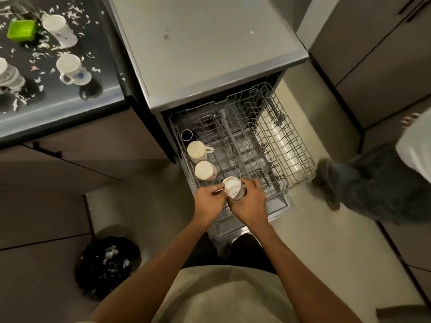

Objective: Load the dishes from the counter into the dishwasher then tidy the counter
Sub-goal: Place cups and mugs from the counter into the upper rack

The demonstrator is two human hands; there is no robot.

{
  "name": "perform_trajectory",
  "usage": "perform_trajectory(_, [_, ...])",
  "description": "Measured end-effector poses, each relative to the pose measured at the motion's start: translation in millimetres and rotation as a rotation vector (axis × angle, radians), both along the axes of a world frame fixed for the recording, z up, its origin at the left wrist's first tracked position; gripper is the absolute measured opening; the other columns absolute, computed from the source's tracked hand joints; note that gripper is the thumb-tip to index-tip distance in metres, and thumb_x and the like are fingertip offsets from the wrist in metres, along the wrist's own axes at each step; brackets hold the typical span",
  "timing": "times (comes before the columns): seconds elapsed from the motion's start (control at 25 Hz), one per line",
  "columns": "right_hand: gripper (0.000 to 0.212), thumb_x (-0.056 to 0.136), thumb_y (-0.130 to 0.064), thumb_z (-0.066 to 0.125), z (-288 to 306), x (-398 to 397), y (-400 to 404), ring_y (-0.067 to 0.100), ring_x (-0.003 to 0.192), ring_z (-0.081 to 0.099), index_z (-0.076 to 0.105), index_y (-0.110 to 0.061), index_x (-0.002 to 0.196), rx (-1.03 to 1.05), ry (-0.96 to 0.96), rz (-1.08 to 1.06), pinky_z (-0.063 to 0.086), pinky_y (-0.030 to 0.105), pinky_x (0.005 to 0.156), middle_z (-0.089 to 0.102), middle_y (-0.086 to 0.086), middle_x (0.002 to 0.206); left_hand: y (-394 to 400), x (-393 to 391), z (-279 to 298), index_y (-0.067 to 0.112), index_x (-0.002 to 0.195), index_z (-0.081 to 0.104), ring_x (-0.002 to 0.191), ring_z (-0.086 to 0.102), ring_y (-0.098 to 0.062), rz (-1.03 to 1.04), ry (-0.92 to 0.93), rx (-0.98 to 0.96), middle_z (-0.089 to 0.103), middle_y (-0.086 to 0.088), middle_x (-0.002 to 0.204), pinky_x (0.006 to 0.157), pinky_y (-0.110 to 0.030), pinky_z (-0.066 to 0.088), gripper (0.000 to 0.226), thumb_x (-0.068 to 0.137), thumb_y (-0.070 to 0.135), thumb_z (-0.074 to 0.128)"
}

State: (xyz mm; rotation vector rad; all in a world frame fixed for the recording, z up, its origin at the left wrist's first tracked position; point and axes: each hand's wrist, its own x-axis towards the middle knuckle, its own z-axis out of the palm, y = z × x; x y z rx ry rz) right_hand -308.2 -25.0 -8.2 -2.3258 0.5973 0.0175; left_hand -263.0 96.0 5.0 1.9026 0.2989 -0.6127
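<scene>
Both hands, left hand point(211, 198) and right hand point(250, 201), fingers clamped on inverted cup point(233, 188), seating it at rack's point(291, 145) 7 o'clock corner so it drains.

Dim warm light, glare, wide-angle edge distortion

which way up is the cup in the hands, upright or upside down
Upside down: the cup shows its base ring on top, with a sticker on its side, as both hands hold it over the rack.

Home kitchen: dishwasher point(210, 54) w/ rack point(291, 145), counter point(70, 106), cabinets point(373, 54).
</scene>
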Motion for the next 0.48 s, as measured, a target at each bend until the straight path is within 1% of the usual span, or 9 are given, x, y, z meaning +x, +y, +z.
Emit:
perform_trajectory(0.08, [0.058,0.069,-0.025,0.083,-4,7,-5,0.029,0.098,0.061,0.063,-0.01,0.121,0.0,0.008,0.029,0.054,0.04,0.083,0.054,0.008,0.113,-4,3,-3,0.004,0.118,0.07,0.083,0.061,0.006,0.01,-0.004,-0.004,0.072,0.0,0.106,0.068,0.001,0.044,0.029,0.089,0.004,0.069])
perform_trajectory(0.16, [0.058,0.073,-0.027,0.08,-11,15,-11,0.029,0.101,0.06,0.061,-0.008,0.124,0.001,-0.001,0.076,0.052,0.038,0.083,0.056,0.01,0.115,-9,5,-9,0.006,0.119,0.07,0.079,0.058,0.017,0.009,-0.011,-0.019,0.068,0.008,0.102,0.07,0.001,0.043,0.03,0.09,0.001,0.066])
perform_trajectory(0.24, [0.059,0.08,-0.035,0.071,-20,23,-21,0.026,0.105,0.059,0.056,-0.01,0.131,0.005,-0.007,0.135,0.051,0.037,0.082,0.059,0.011,0.119,-17,11,-18,0.01,0.12,0.07,0.076,0.059,0.02,0.004,-0.008,-0.03,0.067,0.013,0.099,0.073,-0.002,0.047,0.031,0.091,0.001,0.065])
perform_trajectory(0.28, [0.056,0.084,-0.037,0.065,-25,28,-25,0.026,0.106,0.059,0.056,-0.01,0.133,-0.021,-0.015,0.169,0.052,0.037,0.081,0.061,0.012,0.12,-22,15,-23,0.014,0.12,0.071,0.079,0.062,0.016,-0.003,0.005,-0.026,0.069,0.015,0.098,0.077,-0.008,0.052,0.031,0.091,0.003,0.065])
perform_trajectory(0.32, [0.051,0.087,-0.035,0.062,-30,31,-29,0.029,0.105,0.06,0.058,-0.008,0.13,-0.062,-0.039,0.204,0.055,0.039,0.079,0.064,0.014,0.118,-28,19,-27,0.017,0.12,0.071,0.083,0.066,0.009,0.0,0.026,-0.023,0.071,0.015,0.097,0.082,-0.017,0.056,0.032,0.091,0.006,0.065])
perform_trajectory(0.36, [0.044,0.088,-0.028,0.062,-35,36,-34,0.033,0.102,0.063,0.062,-0.004,0.125,-0.101,-0.07,0.236,0.058,0.041,0.075,0.067,0.017,0.112,-34,23,-33,0.019,0.121,0.071,0.087,0.069,0.0,0.014,0.053,-0.014,0.073,0.013,0.096,0.086,-0.026,0.058,0.032,0.092,0.009,0.065])
perform_trajectory(0.4, [0.039,0.085,-0.019,0.067,-41,40,-39,0.037,0.096,0.066,0.065,0.001,0.118,-0.125,-0.094,0.26,0.059,0.042,0.072,0.07,0.019,0.106,-41,25,-39,0.019,0.122,0.071,0.089,0.07,-0.007,0.034,0.082,-0.008,0.074,0.009,0.097,0.087,-0.029,0.058,0.032,0.092,0.011,0.065])
perform_trajectory(0.44, [0.036,0.08,-0.011,0.072,-46,43,-45,0.039,0.091,0.068,0.068,0.004,0.111,-0.131,-0.095,0.282,0.058,0.042,0.069,0.072,0.021,0.1,-47,26,-44,0.019,0.123,0.07,0.09,0.069,-0.008,0.047,0.102,0.007,0.074,0.007,0.1,0.088,-0.027,0.057,0.032,0.092,0.01,0.064])
perform_trajectory(0.48, [0.036,0.075,-0.006,0.078,-51,47,-52,0.039,0.088,0.069,0.069,0.006,0.108,-0.12,-0.083,0.307,0.057,0.041,0.069,0.073,0.021,0.096,-53,25,-49,0.017,0.125,0.068,0.092,0.067,-0.007,0.057,0.12,0.02,0.073,0.006,0.105,0.087,-0.021,0.055,0.034,0.092,0.009,0.063])
